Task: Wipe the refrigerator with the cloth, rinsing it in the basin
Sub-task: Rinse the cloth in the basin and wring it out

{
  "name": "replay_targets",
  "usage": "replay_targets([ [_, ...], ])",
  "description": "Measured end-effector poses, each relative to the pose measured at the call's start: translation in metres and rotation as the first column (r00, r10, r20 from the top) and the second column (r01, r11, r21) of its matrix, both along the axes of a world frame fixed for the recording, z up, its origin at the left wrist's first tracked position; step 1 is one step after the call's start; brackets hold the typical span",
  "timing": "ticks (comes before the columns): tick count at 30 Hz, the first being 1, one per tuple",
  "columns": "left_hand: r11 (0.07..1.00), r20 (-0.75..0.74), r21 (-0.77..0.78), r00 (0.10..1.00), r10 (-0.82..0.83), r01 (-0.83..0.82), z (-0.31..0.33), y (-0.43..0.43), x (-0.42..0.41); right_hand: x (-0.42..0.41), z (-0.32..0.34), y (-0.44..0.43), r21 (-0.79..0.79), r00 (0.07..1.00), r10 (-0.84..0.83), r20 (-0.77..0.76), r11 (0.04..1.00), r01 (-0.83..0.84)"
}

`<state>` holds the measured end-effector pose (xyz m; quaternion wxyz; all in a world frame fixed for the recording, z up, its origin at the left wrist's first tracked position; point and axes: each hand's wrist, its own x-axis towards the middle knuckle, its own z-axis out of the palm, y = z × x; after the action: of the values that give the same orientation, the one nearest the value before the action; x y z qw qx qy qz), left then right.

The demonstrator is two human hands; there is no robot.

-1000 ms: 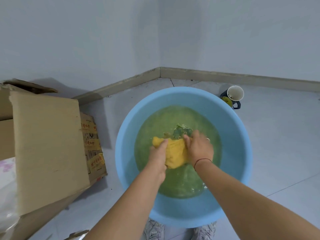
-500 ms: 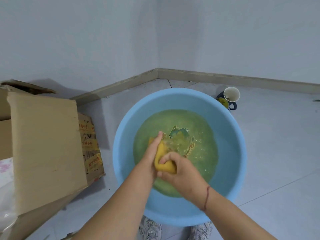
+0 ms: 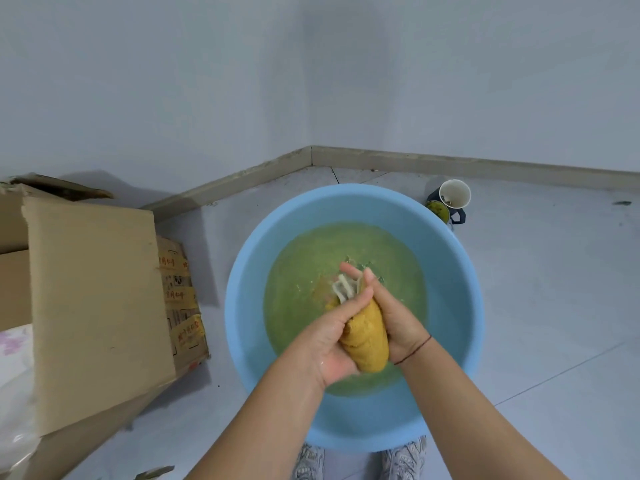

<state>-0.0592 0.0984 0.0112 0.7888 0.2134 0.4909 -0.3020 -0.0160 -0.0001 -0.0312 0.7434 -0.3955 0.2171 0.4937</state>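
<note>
From the head camera, looking down, a round blue basin (image 3: 242, 306) sits on the pale floor (image 3: 554, 306) in the corner of a room and holds greenish water (image 3: 301, 268). Over the middle of the basin, the left hand (image 3: 329, 337) and the right hand (image 3: 394, 317) are pressed together around a yellow cloth (image 3: 367, 337) bunched into a thick roll. The left palm faces up under the roll with its thumb laid across it, and the right hand clasps the other side, its fingers reaching forward beside the left ones. A pale end of the cloth sticks out past the fingertips, just above the water; whether it touches the surface I cannot tell. A thin dark string (image 3: 414, 351) circles the right wrist. To the left of the basin stands an open cardboard box (image 3: 93, 306). Beyond the basin's far right rim, near the skirting board (image 3: 450, 164), a white cup (image 3: 454, 193) stands beside a dark mug (image 3: 458, 216). Two patterned shoes (image 3: 405, 459) show at the bottom edge.
</note>
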Motion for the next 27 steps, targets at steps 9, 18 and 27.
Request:
replay_targets([
  [9,0.983,0.064,-0.098,0.987,-0.147,0.153,0.005,-0.003,0.004,0.031,0.017,-0.001,-0.018,0.934,0.226,0.275,0.973,-0.23],
  [18,0.767,-0.021,0.355,0.825,-0.565,0.535,0.004,-0.012,0.02,0.044,0.022,0.018,-0.394,0.859,0.425,0.287,0.869,-0.298],
  [27,0.278,-0.306,0.718,0.649,-0.696,0.638,-0.016,-0.025,0.026,0.048,0.011,0.042,-0.803,0.683,0.691,0.239,0.536,-0.261],
])
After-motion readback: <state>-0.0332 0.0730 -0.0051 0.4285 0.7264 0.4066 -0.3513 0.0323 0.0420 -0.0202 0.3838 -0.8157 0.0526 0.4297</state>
